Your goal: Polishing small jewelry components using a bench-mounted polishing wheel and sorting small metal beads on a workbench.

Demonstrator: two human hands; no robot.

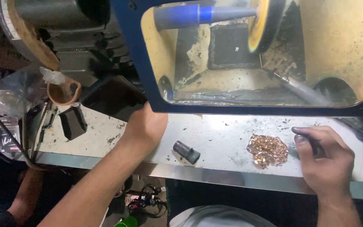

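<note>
Resting right hand [326, 162] beside crumpled, shiny gold chains [268, 150].

Glossy rose-gold metal pile [268, 150] on scuffed, dusty steel bench [227, 136], matt dark cylinder [186, 151] left of pile, painted blue frame [137, 54] above, grimy.

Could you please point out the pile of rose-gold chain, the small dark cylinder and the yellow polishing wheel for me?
pile of rose-gold chain [268, 150], head view, middle of the heap.
small dark cylinder [186, 151], head view, middle of its body.
yellow polishing wheel [259, 24], head view, its yellow face.
</note>
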